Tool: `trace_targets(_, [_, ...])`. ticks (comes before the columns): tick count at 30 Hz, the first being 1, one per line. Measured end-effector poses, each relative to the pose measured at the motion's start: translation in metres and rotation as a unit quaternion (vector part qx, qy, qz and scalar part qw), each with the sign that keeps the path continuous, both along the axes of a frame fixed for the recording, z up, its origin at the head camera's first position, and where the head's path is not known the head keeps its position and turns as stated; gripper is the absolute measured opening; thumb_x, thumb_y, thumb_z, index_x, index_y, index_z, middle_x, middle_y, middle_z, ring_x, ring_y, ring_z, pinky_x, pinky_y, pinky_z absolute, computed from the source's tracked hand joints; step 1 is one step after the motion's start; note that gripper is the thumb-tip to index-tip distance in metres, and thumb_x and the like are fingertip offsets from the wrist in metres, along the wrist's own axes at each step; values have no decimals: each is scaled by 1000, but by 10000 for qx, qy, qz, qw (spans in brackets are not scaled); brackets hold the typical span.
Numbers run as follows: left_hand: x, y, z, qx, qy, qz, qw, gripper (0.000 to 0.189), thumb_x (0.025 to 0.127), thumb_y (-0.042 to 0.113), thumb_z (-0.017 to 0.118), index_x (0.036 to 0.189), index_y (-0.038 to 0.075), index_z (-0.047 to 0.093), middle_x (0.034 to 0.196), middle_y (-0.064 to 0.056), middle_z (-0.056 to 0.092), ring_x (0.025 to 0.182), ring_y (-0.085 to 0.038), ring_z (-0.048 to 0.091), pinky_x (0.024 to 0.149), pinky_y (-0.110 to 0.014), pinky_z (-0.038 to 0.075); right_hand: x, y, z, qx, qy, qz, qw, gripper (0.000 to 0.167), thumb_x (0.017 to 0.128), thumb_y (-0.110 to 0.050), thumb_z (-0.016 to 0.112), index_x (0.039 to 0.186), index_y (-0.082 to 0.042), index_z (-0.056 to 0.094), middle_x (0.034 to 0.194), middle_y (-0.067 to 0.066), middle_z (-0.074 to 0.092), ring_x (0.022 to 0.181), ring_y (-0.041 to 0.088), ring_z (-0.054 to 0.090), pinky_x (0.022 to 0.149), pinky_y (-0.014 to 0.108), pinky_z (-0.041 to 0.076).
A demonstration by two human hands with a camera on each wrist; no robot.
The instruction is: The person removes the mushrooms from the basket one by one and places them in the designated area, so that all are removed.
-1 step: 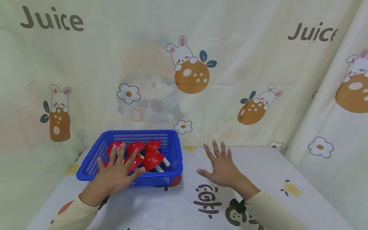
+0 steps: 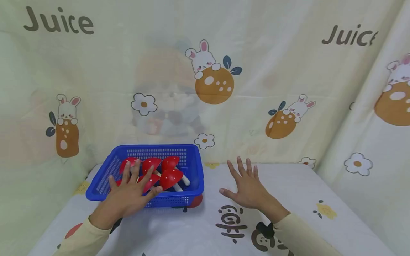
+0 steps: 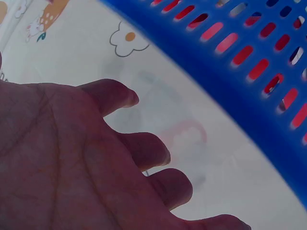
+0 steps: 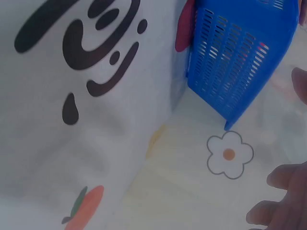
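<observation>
A blue plastic basket (image 2: pixel 192 195) with slotted walls stands at the back left of the table. In it lie several toy mushrooms (image 2: pixel 171 179) with white-dotted red caps and white stems. My left hand (image 2: pixel 126 201) hovers in front of the basket's near side, fingers spread, hiding part of the basket and some mushrooms. Its palm and fingers show in the left wrist view, apart from the basket rim (image 3: pixel 230 108). To the right of the basket, my right hand (image 2: pixel 250 190) is held over the table with spread fingers and nothing in it.
A white printed cloth (image 2: pixel 179 234) covers the table. Behind it hangs a pale curtain (image 2: pixel 250 117) with rabbits, flowers and lettering, and another fold of curtain (image 2: pixel 362 199) comes down on the right. A small black object (image 2: pixel 265 229) shows at the right wrist.
</observation>
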State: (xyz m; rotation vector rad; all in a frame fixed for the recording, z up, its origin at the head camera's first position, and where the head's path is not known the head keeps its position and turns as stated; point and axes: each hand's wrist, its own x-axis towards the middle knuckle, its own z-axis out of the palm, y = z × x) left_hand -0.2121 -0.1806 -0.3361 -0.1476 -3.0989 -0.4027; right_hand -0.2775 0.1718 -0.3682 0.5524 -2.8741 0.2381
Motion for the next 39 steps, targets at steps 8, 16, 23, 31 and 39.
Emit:
trace_targets(8, [-1, -32, 13, 280, 142, 50, 9995, 90, 91, 74, 34, 157, 14, 22, 161, -31, 8, 144, -59, -1, 101, -83, 4, 10, -9, 4, -90, -34, 287, 9995, 96, 88, -66, 57, 159, -16, 16, 164, 22, 6, 148, 52, -2, 115, 71, 5])
trace_targets(16, [-39, -145, 14, 1598, -348, 363, 9859, 78, 99, 60, 39, 155, 9, 26, 158, -35, 12, 141, -61, 9, 100, -82, 20, 29, -16, 7, -503, -74, 862, 9950, 94, 88, -54, 65, 159, -21, 14, 166, 11, 9, 152, 43, 7, 119, 62, 15])
trace_targets(23, [-66, -197, -59, 4197, -856, -278, 9032, 62, 104, 50, 32, 159, 26, 15, 165, -20, 9, 144, -52, 23, 104, -60, 44, 37, -36, 0, -883, -395, 968, 9906, 90, 90, -48, 67, 158, -33, 10, 166, 0, 13, 154, 32, 12, 112, 62, 32])
trace_targets(31, [-63, -190, -79, 5366, -706, -520, 8393, 55, 106, 44, 32, 157, 36, 13, 162, -18, 5, 121, -11, 49, 89, -30, 56, 14, -79, 7, -1642, 103, 1357, 9770, 69, 93, -32, 67, 153, -24, 36, 155, 8, 43, 142, 31, 42, 98, 50, 51])
trace_targets(39, [-64, -185, -79, 5376, -653, -386, 8398, 57, 105, 46, 32, 157, 35, 11, 162, -20, 5, 140, -48, 29, 90, -28, 56, -39, -124, 8, -3460, -1204, 1444, 9192, 27, 89, -15, 72, 117, -17, 73, 116, 1, 73, 115, 24, 67, 92, 40, 56])
